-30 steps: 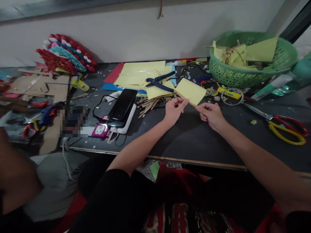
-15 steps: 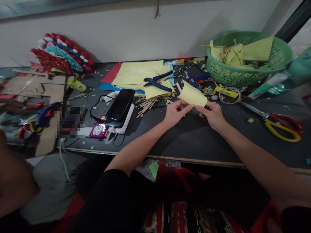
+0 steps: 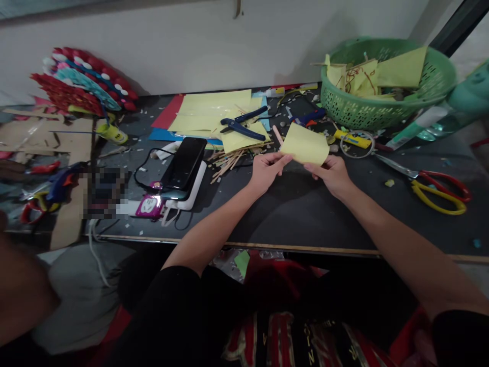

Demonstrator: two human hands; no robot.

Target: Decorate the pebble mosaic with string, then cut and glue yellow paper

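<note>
Both of my hands hold a small yellow paper sheet [image 3: 305,144] just above the dark tabletop [image 3: 305,209]. My left hand [image 3: 267,171] pinches its lower left edge with closed fingers. My right hand [image 3: 332,173] grips the lower right corner, fingers curled. A thin pale stick [image 3: 277,135] pokes out at the paper's upper left. The paper is bowed and tilted up toward me.
A green basket [image 3: 385,109] with yellow scraps stands at the back right. Red-and-yellow scissors [image 3: 435,189] lie at the right. Blue pliers [image 3: 240,125] rest on yellow sheets [image 3: 210,109]. Wooden sticks [image 3: 229,160], a black phone [image 3: 184,162] on a power bank and cardboard [image 3: 49,137] lie left.
The yellow paper went from lying flat and angled away to curled, then lifted upright between my hands. My hands moved slightly closer together; the view shifted a little left.
</note>
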